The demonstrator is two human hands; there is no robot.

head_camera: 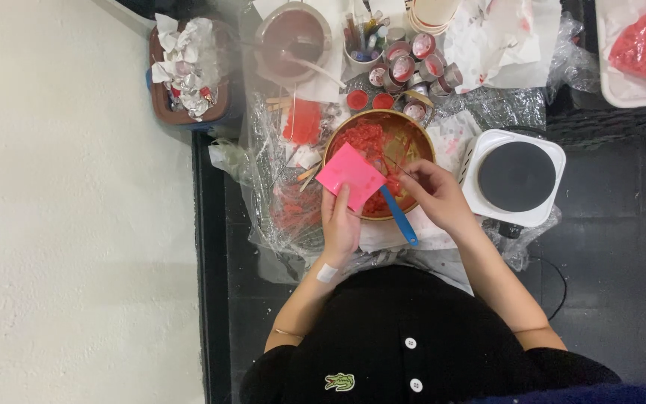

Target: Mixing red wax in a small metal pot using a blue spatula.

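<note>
2 hands [340,224] [435,196] over cluttered bowl [420,135]

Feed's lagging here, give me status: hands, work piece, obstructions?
Left hand holds pink square slab over bowl. Right hand grips blue-handled tool. Nothing in the way.

We are seeing a bright pink card [350,174] in the left hand [339,228]; a blue-handled tool [399,216] in the right hand [435,196]; red mush filling a gold-rimmed bowl [380,163]; a white hotplate [514,176] showing a dark grey disc; a brown tub [187,73] holding crumpled white paper; we are wearing black with white buttons; the surface [614,224] is looking black.
</note>
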